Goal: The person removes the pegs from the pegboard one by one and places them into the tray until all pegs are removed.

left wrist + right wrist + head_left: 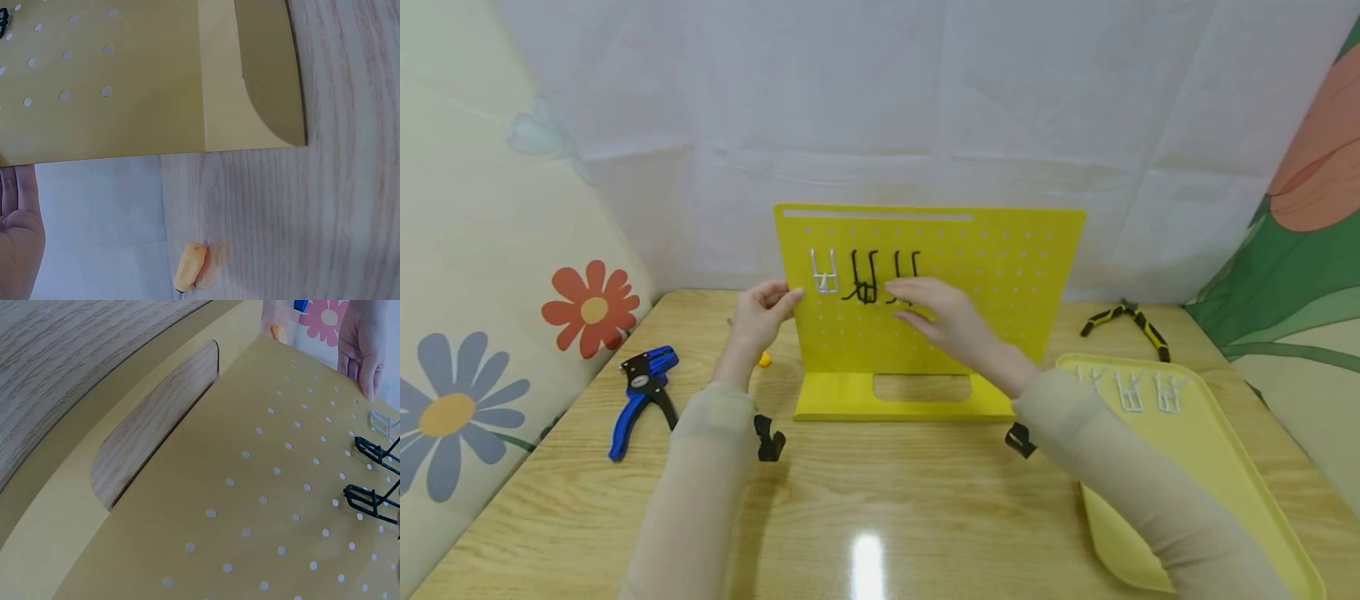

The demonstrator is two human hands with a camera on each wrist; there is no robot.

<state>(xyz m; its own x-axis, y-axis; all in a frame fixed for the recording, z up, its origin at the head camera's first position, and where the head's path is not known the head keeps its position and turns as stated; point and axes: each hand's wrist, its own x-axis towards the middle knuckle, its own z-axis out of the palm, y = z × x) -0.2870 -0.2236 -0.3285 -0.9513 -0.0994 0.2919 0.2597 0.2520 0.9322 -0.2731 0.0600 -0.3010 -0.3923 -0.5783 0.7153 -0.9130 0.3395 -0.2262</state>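
A yellow pegboard stands upright on its base. My left hand grips its left edge, thumb at the front and the other fingers behind. On the board hang a white wire hook, a black wire hook and, to their right, a second black hook. The thumb and fingers of my right hand pinch this second black hook and cover part of its lower end. In the right wrist view the same hook lies flat along the holes, with fingertips just showing at the frame's edge.
At the right lies a yellow tray with several white hooks. Black-and-yellow pliers lie behind it. Blue-and-black wire strippers are at the left. A small orange-yellow object rests beside the board's left end.
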